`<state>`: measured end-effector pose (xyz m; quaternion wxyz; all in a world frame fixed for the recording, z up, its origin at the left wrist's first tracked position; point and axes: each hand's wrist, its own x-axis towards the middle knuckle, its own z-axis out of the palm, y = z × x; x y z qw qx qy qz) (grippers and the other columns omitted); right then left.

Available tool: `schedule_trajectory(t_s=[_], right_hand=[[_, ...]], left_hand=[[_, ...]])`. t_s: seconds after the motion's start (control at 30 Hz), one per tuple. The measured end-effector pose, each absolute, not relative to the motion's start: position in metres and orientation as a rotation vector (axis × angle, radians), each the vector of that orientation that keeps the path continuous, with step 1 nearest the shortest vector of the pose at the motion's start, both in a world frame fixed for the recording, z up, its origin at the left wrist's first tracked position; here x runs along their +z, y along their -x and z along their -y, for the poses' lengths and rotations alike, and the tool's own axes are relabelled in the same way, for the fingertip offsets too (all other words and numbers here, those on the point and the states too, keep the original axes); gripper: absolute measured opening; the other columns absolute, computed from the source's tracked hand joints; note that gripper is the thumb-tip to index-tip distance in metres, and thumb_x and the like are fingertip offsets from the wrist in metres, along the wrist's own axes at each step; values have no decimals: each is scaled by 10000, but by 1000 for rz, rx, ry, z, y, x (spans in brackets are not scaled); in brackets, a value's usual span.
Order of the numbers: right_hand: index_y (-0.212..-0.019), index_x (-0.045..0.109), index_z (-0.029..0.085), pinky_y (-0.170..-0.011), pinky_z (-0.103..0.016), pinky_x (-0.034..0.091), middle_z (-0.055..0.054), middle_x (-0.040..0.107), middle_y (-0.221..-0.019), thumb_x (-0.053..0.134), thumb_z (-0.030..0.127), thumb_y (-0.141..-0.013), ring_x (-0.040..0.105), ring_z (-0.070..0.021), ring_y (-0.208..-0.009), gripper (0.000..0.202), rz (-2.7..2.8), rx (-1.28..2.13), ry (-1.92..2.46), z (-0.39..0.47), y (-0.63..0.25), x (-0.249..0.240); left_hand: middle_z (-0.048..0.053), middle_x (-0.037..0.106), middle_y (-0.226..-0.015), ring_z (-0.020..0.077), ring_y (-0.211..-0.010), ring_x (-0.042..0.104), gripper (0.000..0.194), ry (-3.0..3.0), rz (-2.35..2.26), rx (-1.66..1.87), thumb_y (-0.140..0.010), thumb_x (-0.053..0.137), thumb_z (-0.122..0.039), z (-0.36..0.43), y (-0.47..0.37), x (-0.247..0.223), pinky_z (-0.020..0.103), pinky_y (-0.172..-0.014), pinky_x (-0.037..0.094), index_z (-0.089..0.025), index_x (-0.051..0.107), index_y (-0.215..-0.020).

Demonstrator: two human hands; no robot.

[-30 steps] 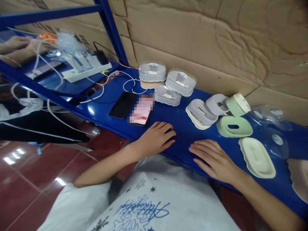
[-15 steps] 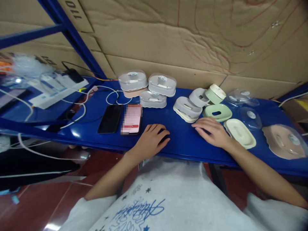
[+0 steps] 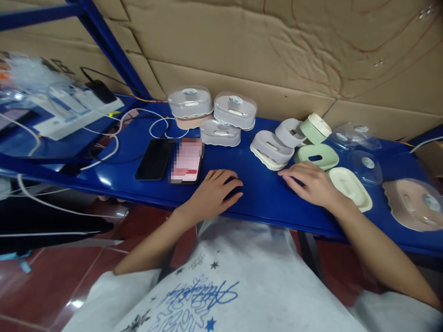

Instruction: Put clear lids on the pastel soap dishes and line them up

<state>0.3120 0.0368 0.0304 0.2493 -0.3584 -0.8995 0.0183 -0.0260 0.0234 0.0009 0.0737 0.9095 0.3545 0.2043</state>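
Note:
My left hand rests palm down on the blue table, fingers loosely curved and apart, holding nothing. Just left of it lies a phone with a lit screen, beside a dark phone. My right hand also rests on the table, thumb apart from the fingers and nothing in its grasp. Close behind it are a grey oval box part on a cream base and a green oval part with a slot. Near my right wrist lies a cream oval tray.
Lidded grey boxes are stacked at the back. Clear lids and a pinkish lidded box lie on the right. White cables and a power strip occupy the left, near a blue frame post. Cardboard stands behind.
The camera view has shifted slightly, so the table items appear a little higher. Both hands stay nearly in place, still empty.

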Motion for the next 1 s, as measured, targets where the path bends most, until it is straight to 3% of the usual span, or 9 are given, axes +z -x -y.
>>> schedule_trajectory(t_s=[0.23,0.43,0.63,0.77,0.9,1.0], right_hand=[[-1278,746,271,-958,-458,568,-64,798,-1148,591,303,-1070,739,-266,-1058,262,2531,43,1040,2,-319,58],[-1209,776,263,-930,-434,564,-64,809,-1099,569,298,-1075,747,-254,-996,249,2552,-59,962,-24,-331,61],[-1357,693,172,-1000,-518,498,-157,752,-1310,517,453,-1094,683,-363,-1212,423,2494,-418,1247,-61,-326,54],[-1436,626,177,-1049,-542,470,-178,724,-1354,516,497,-1087,667,-369,-1226,486,2448,-423,1285,-57,-313,34],[-1306,670,202,-1028,-529,506,-165,742,-1268,555,468,-1074,685,-357,-1189,371,2386,-290,1263,-60,-314,21],[-1223,657,208,-1011,-528,552,-161,744,-1230,584,440,-1063,704,-347,-1182,290,2358,-119,1210,-66,-321,16]], left_hand=[[117,662,-1298,288,-1188,616,265,-2696,-1085,611,-1087,555,-380,-23,24,2,467,-1024,475,-210,704,-1226],[105,698,-1242,270,-1117,666,266,-2878,-1070,561,-1104,536,-372,-28,23,7,436,-974,494,-202,702,-1225],[133,669,-1351,303,-1193,669,316,-3115,-1029,428,-1093,555,-334,-66,-6,45,430,-995,507,-186,642,-1359],[174,652,-1368,334,-1237,644,332,-3176,-945,338,-1090,548,-328,-90,-33,50,446,-1012,502,-140,641,-1347],[175,640,-1390,329,-1257,628,374,-3182,-821,325,-1077,575,-317,-103,-43,32,449,-1055,459,-132,614,-1400],[131,672,-1318,274,-1159,659,303,-3179,-701,357,-1091,539,-281,-104,-40,20,414,-1027,438,-169,645,-1351]])
